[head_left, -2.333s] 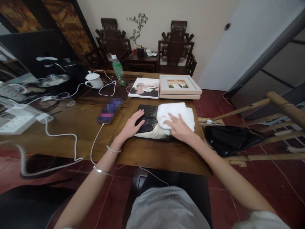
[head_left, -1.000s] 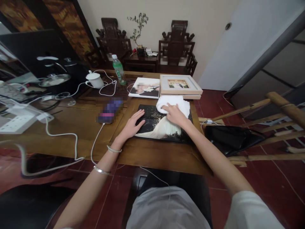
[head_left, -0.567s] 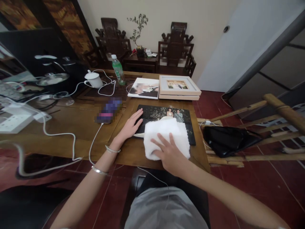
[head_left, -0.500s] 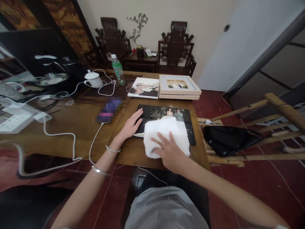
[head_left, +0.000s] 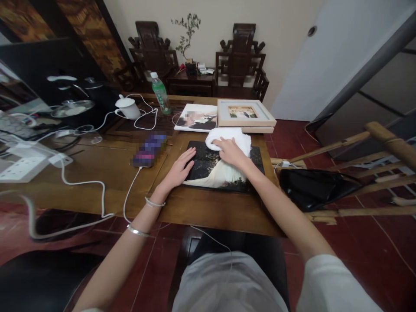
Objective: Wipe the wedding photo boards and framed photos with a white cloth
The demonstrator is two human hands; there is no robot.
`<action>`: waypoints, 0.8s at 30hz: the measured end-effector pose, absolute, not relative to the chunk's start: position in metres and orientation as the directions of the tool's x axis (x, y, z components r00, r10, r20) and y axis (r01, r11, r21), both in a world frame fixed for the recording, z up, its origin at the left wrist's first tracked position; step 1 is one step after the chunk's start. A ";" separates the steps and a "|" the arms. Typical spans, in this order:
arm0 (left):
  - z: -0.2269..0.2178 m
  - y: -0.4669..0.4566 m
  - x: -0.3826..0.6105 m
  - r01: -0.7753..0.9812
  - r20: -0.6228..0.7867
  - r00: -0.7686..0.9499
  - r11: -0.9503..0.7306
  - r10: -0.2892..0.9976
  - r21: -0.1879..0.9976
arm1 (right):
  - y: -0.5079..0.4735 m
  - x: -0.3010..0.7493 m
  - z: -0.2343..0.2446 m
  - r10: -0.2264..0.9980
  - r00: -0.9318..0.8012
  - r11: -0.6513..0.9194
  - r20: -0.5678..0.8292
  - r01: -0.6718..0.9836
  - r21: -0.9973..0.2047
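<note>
The left hand (head_left: 180, 168) lies flat with its fingers spread and slightly apart, palm pressed on the near-left corner of a dark glossy rectangular photo panel (head_left: 205, 161), whose smooth surface shows a pale, fan-shaped sweep of gown. The panel rests flat on the brown wooden table (head_left: 208, 208), just in front of the person. The right hand (head_left: 230, 151) sits on top of a white fluffy terry cloth (head_left: 239, 140), fingers bent and held close together, closed over the bunched, soft folds and pushing them down onto the panel's far edge. Just beyond the cloth lies a pale wooden picture frame (head_left: 246, 113) with a wide flat border, and beside that a thin frameless photo print (head_left: 196, 117). To the left, a dark slab-shaped phone (head_left: 149, 150) lies on the tabletop with a thin white cable (head_left: 129, 195) trailing off the edge. Farther back stand a white glazed lidded mug (head_left: 128, 108) and a green plastic bottle (head_left: 160, 94). A crumpled black bag (head_left: 316, 186) rests on bamboo poles (head_left: 364, 211) to the right.
</note>
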State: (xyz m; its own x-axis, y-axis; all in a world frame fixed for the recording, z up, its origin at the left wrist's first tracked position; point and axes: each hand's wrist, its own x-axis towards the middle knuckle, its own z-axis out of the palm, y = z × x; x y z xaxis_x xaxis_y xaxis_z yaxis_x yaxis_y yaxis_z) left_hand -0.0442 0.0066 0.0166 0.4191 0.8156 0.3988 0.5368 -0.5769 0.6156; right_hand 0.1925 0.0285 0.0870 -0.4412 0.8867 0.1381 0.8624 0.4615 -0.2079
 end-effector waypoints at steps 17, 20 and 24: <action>0.018 0.006 -0.041 0.529 0.409 0.398 -0.569 0.821 0.629 | -0.128 0.179 0.086 0.658 -0.752 0.738 -0.027 0.653 -0.171; 0.019 0.005 -0.041 0.532 0.398 0.397 -0.561 0.827 0.634 | -0.107 0.180 0.087 0.665 -0.747 0.735 -0.005 0.656 -0.173; 0.017 0.006 -0.042 0.534 0.395 0.400 -0.561 0.827 0.633 | -0.060 0.181 0.086 0.748 -0.662 0.658 0.041 0.733 -0.170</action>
State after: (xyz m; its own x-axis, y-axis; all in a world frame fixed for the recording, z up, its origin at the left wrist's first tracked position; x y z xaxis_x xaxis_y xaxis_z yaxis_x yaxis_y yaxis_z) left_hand -0.0419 0.0061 0.0172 0.4005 0.8267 0.3951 0.5338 -0.5610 0.6327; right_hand 0.1815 -0.0596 0.0864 -0.6621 0.7483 0.0405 0.7335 0.6582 -0.1697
